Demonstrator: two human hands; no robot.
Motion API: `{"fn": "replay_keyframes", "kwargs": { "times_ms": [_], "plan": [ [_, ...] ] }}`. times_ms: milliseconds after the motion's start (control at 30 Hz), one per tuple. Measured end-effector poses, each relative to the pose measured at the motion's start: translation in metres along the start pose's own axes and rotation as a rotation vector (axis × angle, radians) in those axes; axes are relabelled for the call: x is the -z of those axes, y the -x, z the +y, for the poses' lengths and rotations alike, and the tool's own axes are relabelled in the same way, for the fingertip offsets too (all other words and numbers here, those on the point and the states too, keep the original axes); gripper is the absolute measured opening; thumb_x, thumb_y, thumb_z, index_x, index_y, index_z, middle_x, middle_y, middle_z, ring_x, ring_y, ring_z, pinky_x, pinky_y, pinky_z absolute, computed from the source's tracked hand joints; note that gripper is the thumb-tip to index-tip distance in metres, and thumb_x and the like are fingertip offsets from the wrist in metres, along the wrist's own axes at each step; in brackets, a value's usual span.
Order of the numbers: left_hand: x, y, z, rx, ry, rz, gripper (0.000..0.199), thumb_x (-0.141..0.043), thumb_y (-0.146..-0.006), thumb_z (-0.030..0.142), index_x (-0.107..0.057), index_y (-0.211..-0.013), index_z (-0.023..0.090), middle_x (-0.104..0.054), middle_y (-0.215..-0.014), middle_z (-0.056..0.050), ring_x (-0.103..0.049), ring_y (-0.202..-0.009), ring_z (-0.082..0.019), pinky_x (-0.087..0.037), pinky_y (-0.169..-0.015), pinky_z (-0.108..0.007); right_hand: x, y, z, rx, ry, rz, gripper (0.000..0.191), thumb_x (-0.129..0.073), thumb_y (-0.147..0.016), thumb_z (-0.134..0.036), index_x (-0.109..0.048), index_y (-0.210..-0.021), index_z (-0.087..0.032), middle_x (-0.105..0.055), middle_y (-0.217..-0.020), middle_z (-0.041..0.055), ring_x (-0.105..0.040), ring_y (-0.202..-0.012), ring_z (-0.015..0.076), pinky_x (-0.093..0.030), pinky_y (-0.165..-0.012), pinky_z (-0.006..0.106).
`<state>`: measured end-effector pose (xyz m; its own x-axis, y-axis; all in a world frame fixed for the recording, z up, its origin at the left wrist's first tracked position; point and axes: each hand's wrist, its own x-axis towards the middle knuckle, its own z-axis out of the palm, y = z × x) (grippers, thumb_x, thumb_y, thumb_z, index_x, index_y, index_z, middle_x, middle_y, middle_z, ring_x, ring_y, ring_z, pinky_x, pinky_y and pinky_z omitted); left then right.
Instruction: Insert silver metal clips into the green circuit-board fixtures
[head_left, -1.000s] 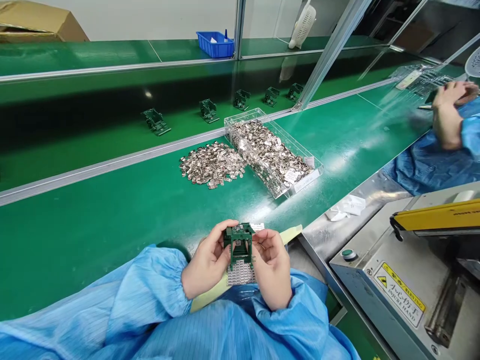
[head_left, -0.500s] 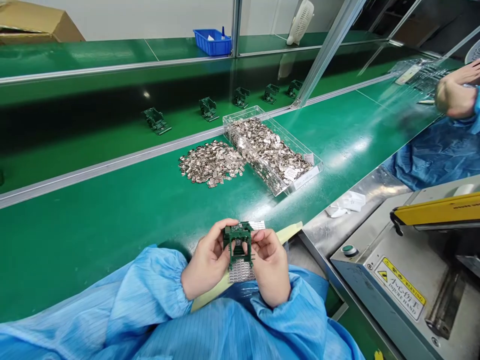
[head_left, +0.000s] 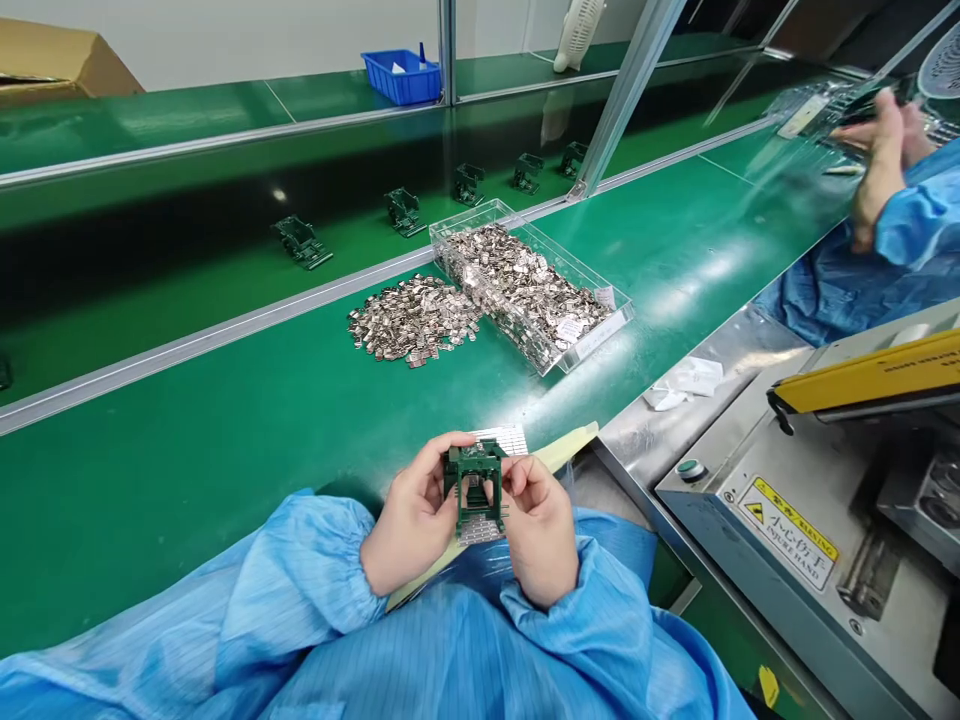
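Observation:
A dark green open plastic frame [head_left: 478, 478] is held between my two hands near the table's front edge. My left hand [head_left: 415, 515] grips its left side, with the thumb at the lower left. On the right side, the fingers of my right hand [head_left: 541, 520] are bent against the frame, and whether they pinch a small part is hidden. A sheet of small metal pieces [head_left: 510, 438] shows behind and below the frame, over a pale yellow strip [head_left: 574, 447]. Beyond my hands lies a heap of small metal parts [head_left: 414, 320] beside a clear tray [head_left: 622, 318] full of similar parts.
Several green frames [head_left: 301, 242] stand in a row behind the metal rail [head_left: 225, 322]. At right is a machine with a yellow bar [head_left: 870, 372]. A co-worker's hands [head_left: 881, 165] are at the far right. A blue bin [head_left: 405, 80] sits at the back.
The camera view has shifted slightly. My hands keep their hold on the green frame. More of the metal sheet shows behind it, and the co-worker's hands have changed position.

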<state>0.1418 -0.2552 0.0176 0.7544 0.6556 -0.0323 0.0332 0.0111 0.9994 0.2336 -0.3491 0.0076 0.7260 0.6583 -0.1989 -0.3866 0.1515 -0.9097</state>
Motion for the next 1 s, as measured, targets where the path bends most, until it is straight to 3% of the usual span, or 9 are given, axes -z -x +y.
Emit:
{"fn": "replay_keyframes", "kwargs": {
  "times_ms": [267,367,467,567,667,767,900,1000],
  "plan": [
    [-0.014,0.010,0.001,-0.045,-0.029,-0.060,0.037,-0.063,-0.081,0.013,-0.054,-0.116,0.020,-0.068,-0.088,-0.001,-0.065,-0.078,-0.011,-0.052,-0.069,-0.017,0.011,0.018,-0.001,0.044,-0.055,0.055,0.035,-0.074,-0.067,-0.018,-0.039,-0.064,-0.021,-0.050,-0.073,-0.0029,-0.044,-0.068,0.0119,-0.039,-0.064,0.024],
    [-0.020,0.011,0.002,-0.033,-0.018,-0.117,0.037,-0.066,-0.082,0.018,-0.053,-0.117,0.020,-0.069,-0.088,-0.002,-0.068,-0.083,-0.013,-0.054,-0.071,-0.019,0.020,0.021,-0.004,0.066,-0.049,0.071,0.033,-0.076,-0.067,-0.021,-0.043,-0.067,-0.021,-0.052,-0.072,-0.0031,-0.046,-0.066,0.0116,-0.041,-0.061,0.023],
    [-0.020,0.005,-0.001,-0.053,-0.009,-0.169,0.035,-0.065,-0.085,0.023,-0.053,-0.117,0.019,-0.069,-0.099,-0.006,-0.068,-0.090,-0.015,-0.055,-0.077,-0.023,0.041,0.018,-0.007,0.064,0.037,0.084,0.026,-0.076,-0.071,-0.031,-0.053,-0.077,-0.021,-0.057,-0.074,-0.0019,-0.052,-0.066,0.0127,-0.045,-0.062,0.024],
    [-0.018,-0.012,-0.010,-0.106,-0.042,-0.083,0.036,-0.063,-0.087,0.029,-0.053,-0.119,0.018,-0.068,-0.102,-0.008,-0.068,-0.092,-0.016,-0.056,-0.080,-0.025,0.072,0.013,-0.003,0.015,0.198,0.144,0.031,-0.070,-0.077,-0.049,-0.061,-0.080,-0.020,-0.061,-0.071,0.0007,-0.055,-0.064,0.0142,-0.048,-0.062,0.027],
    [-0.016,-0.034,-0.021,-0.151,-0.064,-0.004,0.040,-0.064,-0.086,0.032,-0.051,-0.121,0.016,-0.068,-0.100,-0.008,-0.067,-0.093,-0.016,-0.055,-0.083,-0.026,0.093,0.010,0.012,-0.063,0.339,-0.028,0.044,-0.059,-0.084,-0.061,-0.066,-0.076,-0.018,-0.065,-0.066,0.0036,-0.058,-0.059,0.0154,-0.050,-0.058,0.028],
    [-0.018,-0.056,-0.027,-0.215,-0.063,-0.066,0.040,-0.063,-0.086,0.030,-0.051,-0.121,0.016,-0.067,-0.103,-0.009,-0.066,-0.096,-0.016,-0.055,-0.086,-0.027,0.092,0.013,0.030,-0.043,0.365,-0.218,0.047,-0.055,-0.086,-0.062,-0.067,-0.071,-0.019,-0.067,-0.063,0.0035,-0.061,-0.058,0.0164,-0.051,-0.058,0.029],
    [-0.023,-0.078,-0.028,-0.243,-0.044,-0.206,0.039,-0.063,-0.085,0.026,-0.050,-0.120,0.016,-0.068,-0.103,-0.009,-0.067,-0.095,-0.016,-0.055,-0.086,-0.027,0.080,0.017,0.048,0.060,0.342,-0.251,0.047,-0.052,-0.089,-0.060,-0.068,-0.072,-0.020,-0.067,-0.066,0.0036,-0.063,-0.062,0.0176,-0.051,-0.061,0.029],
    [-0.024,-0.084,-0.027,-0.226,-0.029,-0.226,0.039,-0.061,-0.086,0.024,-0.049,-0.122,0.015,-0.068,-0.103,-0.009,-0.068,-0.095,-0.016,-0.055,-0.085,-0.027,0.078,0.016,0.056,0.165,0.347,-0.244,0.046,-0.049,-0.092,-0.057,-0.068,-0.072,-0.020,-0.066,-0.070,0.0050,-0.063,-0.069,0.0189,-0.049,-0.066,0.031]
  ]
}}
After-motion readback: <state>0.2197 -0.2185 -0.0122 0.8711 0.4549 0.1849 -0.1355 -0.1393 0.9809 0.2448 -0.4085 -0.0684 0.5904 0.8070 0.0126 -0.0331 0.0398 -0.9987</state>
